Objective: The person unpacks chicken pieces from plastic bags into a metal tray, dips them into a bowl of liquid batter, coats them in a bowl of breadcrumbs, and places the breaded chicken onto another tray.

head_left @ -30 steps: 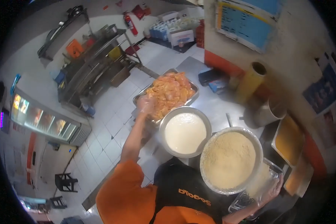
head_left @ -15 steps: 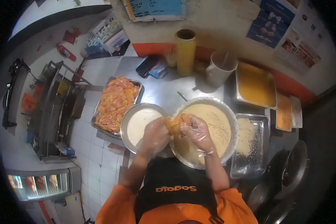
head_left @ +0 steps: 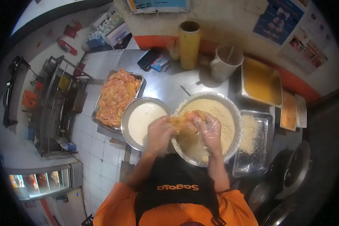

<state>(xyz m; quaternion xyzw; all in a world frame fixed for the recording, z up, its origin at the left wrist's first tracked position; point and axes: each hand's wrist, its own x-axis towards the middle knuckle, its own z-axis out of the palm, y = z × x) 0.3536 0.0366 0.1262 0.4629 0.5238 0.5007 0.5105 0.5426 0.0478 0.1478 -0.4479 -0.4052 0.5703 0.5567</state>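
Both my hands are in clear plastic gloves and grip one piece of raw chicken (head_left: 180, 122), pulled out between them above the left part of the flour bowl. My left hand (head_left: 160, 132) is closed on its left end, near the rim between the two bowls. My right hand (head_left: 209, 131) is closed round the other end, over the pale flour (head_left: 218, 113). The large metal bowl (head_left: 238, 130) holds this flour, with a handle sticking out at its back. Left of it, a smaller metal bowl (head_left: 125, 122) contains white batter (head_left: 145, 118).
A tray (head_left: 140, 81) heaped with raw chicken pieces (head_left: 118, 94) stands left. At the back are a phone (head_left: 148, 59), a yellow cylinder (head_left: 189, 47) and a white jug (head_left: 224, 66). On the right are a pan of orange-yellow contents (head_left: 261, 84), a crumb-strewn tray (head_left: 267, 143) and dark pans (head_left: 297, 169).
My hands have drawn slightly apart, and the chicken piece is stretched wider between them. My right hand has shifted right over the flour. The whole view has tilted a little.
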